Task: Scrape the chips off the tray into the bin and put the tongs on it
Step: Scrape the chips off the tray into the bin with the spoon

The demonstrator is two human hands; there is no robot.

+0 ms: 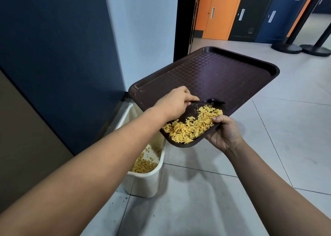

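A dark brown tray (pixel 215 74) is held tilted in the air, its near corner over a cream bin (pixel 145 182). My right hand (pixel 223 133) grips the tray's near edge, thumb on top. A pile of yellow chips (pixel 191 126) lies in the tray's lowest corner, against the rim. My left hand (pixel 175 102) holds black tongs (pixel 209 102), whose tips rest on the tray just above the chips. More chips (pixel 143 164) lie at the bottom of the bin.
The bin stands on a pale tiled floor (pixel 268 155) beside a dark blue wall (pixel 53 56). Orange, black and blue doors (pixel 223 11) line the far side. Two black post bases (pixel 300 48) stand at the far right. Crumbs dot the floor near the bin.
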